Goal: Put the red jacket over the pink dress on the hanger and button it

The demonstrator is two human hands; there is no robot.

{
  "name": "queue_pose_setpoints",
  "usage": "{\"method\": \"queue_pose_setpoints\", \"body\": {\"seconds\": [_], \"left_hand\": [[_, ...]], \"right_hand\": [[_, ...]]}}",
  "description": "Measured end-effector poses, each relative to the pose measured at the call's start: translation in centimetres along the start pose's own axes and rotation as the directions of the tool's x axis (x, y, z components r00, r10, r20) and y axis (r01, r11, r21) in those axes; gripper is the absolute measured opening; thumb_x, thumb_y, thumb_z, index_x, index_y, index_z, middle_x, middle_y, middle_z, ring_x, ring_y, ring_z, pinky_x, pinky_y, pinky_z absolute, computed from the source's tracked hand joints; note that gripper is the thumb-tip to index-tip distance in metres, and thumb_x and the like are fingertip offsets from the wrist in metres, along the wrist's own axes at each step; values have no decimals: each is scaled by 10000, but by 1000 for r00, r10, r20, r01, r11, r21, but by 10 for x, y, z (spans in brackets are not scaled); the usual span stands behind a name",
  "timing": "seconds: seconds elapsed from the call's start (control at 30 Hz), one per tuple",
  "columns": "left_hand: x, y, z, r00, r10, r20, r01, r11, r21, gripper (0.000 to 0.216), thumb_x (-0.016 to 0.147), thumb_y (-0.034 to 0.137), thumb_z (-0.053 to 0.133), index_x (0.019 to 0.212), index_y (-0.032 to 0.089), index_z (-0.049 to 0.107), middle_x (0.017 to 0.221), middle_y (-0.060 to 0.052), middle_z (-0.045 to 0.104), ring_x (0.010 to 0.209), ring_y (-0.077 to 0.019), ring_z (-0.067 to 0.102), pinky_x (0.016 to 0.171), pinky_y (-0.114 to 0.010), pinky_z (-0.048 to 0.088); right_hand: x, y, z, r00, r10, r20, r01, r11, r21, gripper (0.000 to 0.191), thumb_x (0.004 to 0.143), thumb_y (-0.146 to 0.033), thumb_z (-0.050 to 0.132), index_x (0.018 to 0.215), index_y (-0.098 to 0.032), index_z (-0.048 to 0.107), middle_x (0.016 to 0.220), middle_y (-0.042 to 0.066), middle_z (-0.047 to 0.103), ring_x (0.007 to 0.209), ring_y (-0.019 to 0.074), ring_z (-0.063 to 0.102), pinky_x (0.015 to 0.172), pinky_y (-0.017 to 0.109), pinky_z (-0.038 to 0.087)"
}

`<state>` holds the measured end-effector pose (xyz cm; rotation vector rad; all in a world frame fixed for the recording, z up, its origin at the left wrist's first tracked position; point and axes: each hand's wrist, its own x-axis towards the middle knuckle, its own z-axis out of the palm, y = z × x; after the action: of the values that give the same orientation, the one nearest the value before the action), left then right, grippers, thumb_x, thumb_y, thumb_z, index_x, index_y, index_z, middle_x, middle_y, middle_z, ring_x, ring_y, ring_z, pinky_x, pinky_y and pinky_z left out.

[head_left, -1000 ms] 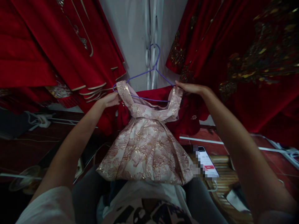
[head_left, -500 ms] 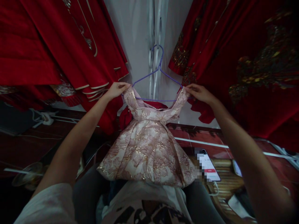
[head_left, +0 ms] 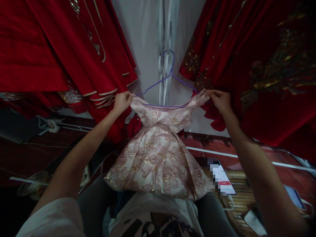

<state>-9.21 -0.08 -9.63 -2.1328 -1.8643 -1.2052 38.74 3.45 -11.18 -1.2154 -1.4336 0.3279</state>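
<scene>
A small pink and cream brocade dress [head_left: 158,158] with gold thread hangs from a purple wire hanger [head_left: 172,70], its skirt spreading over my lap. My left hand [head_left: 122,101] pinches the dress's left shoulder strap at the hanger's left end. At the other end, my right hand [head_left: 220,99] grips the right strap between thumb and fingers. The straps are pulled outward and the neckline is stretched nearly straight. Across the neck opening runs the hanger's lower bar, and its hook stands in front of white poles.
Red garments [head_left: 93,42] with trim hang on the left, and embroidered red ones [head_left: 266,82] on the right. A phone [head_left: 223,179] with a lit screen lies on a slatted wooden stool [head_left: 240,187]. A clear cup [head_left: 34,184] with a straw stands at lower left.
My hands have moved apart, drawing both straps outward and flattening the neckline. The right hand has shifted right along with its strap. A second phone shows more fully beside my right forearm.
</scene>
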Motion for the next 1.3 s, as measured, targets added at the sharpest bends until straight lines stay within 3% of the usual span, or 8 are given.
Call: {"method": "queue_pose_setpoints", "body": {"seconds": [0.13,0.27,0.37,0.5,0.7,0.9,1.1,1.3], "left_hand": [[-25,-16,-3,966,-77,247,31,982,187,217,774,324,568,804,171,719,785,-120,723,699,-239,646,651,-299,410],[-48,15,1,711,169,683,-203,979,-31,149,728,282,584,751,217,717,703,-33,713,625,-177,629,610,-260,415],[-41,57,14,726,432,536,-376,901,-217,255,845,346,498,889,202,704,896,-57,724,807,-186,650,755,-294,461],[-14,97,49,721,632,285,-564,774,-287,246,875,350,506,883,178,682,1205,-103,649,1117,-228,569,997,-398,398],[-17,102,97,670,653,353,-544,756,-365,192,867,316,538,816,182,667,1335,-109,578,1197,-247,510,1003,-450,391],[-41,102,83,712,629,312,-511,769,-383,174,888,322,536,850,201,656,1314,-77,597,1185,-225,508,1025,-463,367],[-47,103,61,751,606,263,-451,762,-465,174,906,329,529,835,211,636,1157,-61,678,1126,-193,574,1008,-440,387],[-49,107,52,777,573,260,-409,774,-482,167,901,312,538,828,208,645,1123,-53,687,1083,-180,600,1006,-413,391]], "right_hand": [[-26,29,-10,977,212,-7,-212,973,-92,153,711,-387,657,744,-242,694,856,73,735,899,317,681,829,493,552],[-58,37,-16,884,330,330,-326,943,-71,192,653,-427,699,658,-242,649,707,41,689,665,241,661,643,406,575],[-65,8,-17,860,145,489,-136,989,-54,267,757,-522,606,751,-256,626,770,22,675,694,205,635,691,377,562],[-50,-39,-4,937,-85,339,120,989,-86,324,880,-544,460,898,-247,588,974,49,680,928,230,632,862,400,516],[-16,-32,22,961,-124,248,144,988,-63,329,950,-444,340,912,-215,573,1356,79,538,1309,222,448,1072,462,363],[-6,20,7,987,-128,98,148,961,-233,272,916,-230,323,864,-174,584,1531,88,310,1451,196,220,1188,459,173],[-7,30,-10,974,-130,184,192,904,-382,197,857,-166,412,895,-143,603,1567,149,202,1463,189,183,1181,394,214],[-12,28,-17,962,-132,238,220,891,-397,117,786,-113,499,735,-218,507,1587,158,108,1392,186,335,1096,274,285]]}}
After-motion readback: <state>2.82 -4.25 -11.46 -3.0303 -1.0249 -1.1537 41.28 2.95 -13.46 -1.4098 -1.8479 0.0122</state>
